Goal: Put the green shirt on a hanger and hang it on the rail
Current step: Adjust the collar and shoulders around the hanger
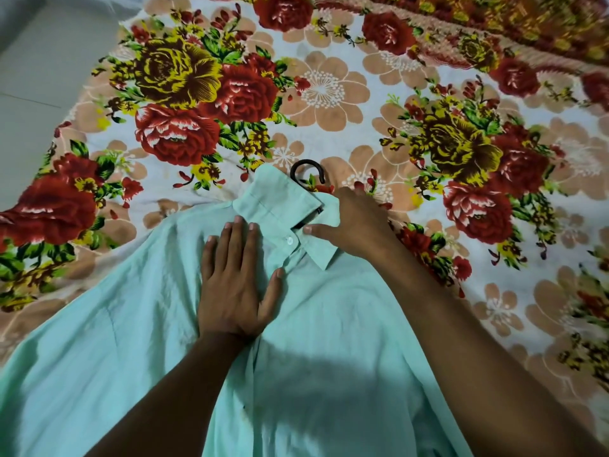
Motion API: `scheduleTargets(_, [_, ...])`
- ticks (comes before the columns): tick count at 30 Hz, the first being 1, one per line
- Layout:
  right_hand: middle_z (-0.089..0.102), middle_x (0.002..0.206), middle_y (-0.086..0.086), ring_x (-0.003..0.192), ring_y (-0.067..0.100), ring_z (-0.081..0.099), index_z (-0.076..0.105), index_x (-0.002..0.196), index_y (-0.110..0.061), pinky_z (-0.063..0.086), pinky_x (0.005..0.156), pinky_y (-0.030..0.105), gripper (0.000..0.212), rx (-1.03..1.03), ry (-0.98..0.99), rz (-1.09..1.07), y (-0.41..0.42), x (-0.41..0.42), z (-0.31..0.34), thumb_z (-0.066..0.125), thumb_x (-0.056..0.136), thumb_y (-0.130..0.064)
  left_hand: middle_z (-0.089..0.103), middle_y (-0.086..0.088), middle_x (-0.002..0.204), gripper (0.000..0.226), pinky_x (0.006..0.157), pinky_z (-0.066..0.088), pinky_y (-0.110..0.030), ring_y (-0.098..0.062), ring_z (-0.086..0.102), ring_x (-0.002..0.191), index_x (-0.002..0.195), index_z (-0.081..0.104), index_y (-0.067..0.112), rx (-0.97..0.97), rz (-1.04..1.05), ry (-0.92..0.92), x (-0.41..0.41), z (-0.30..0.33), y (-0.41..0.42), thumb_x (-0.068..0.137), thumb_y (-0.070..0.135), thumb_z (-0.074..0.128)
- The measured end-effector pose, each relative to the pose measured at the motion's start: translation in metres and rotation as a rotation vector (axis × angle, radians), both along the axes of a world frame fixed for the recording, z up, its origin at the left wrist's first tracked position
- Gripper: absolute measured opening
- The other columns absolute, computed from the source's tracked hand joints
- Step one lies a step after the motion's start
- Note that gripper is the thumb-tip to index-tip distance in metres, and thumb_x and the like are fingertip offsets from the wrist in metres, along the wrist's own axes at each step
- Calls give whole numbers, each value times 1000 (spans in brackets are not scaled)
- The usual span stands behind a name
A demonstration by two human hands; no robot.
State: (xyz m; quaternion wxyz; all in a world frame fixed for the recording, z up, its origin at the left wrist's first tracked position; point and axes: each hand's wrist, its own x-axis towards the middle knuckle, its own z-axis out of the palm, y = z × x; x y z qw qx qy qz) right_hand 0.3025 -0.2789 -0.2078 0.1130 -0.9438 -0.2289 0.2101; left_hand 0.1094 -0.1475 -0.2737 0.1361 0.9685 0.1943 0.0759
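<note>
The pale green shirt lies spread front-up on a flowered bed sheet, collar pointing away from me. A black hanger is inside it; only its hook shows above the collar, plus a dark sliver under the collar flap. My left hand rests flat on the shirt's chest just left of the button placket, fingers apart. My right hand sits on the right side of the collar, thumb near the top white button, fingers curled over the collar's edge. No rail is in view.
The flowered bed sheet covers the whole surface around the shirt. A grey floor shows beyond the bed's edge at the upper left. A darker patterned blanket lies along the top right.
</note>
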Motion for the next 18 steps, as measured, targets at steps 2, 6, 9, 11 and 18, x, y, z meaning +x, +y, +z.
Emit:
scheduleTargets(2, [48,139,13,130,34,49,46,141,-16,45,102,54,89,26,-22,0,2,-9,1,74,75,-69,20,-15,168,79,124,17,-54,-30,19,156,159,27,7,12,2,-16,-3,1,-1,97,53,41])
scheduleTargets(6, [45,139,12,130,32,48,47,142,-19,46,99,41,86,166,-29,-29,-3,-22,-4,83,74,-57,18,-14,169,79,124,15,-50,-30,19,155,160,25,8,33,24,-12,-5,3,-2,97,55,40])
scheduleTargets(9, [43,139,12,127,33,50,44,142,-17,45,90,39,98,181,-43,-63,-5,-28,-2,90,64,-54,16,-14,169,80,124,14,-48,-30,20,155,160,23,8,32,41,-20,-5,5,-4,98,56,37])
scheduleTargets(11, [48,136,12,122,32,54,47,137,-14,46,86,38,95,231,-54,-87,-4,-32,0,94,61,-47,14,-13,169,81,125,13,-47,-30,19,155,160,21,8,31,45,-28,-4,5,-5,98,57,35])
scheduleTargets(18, [76,106,5,96,21,71,73,113,-7,51,75,30,52,509,34,-119,-13,-47,17,93,66,-14,18,-16,166,78,124,16,-50,-32,17,153,159,20,14,-123,41,-101,-8,15,-5,99,60,39])
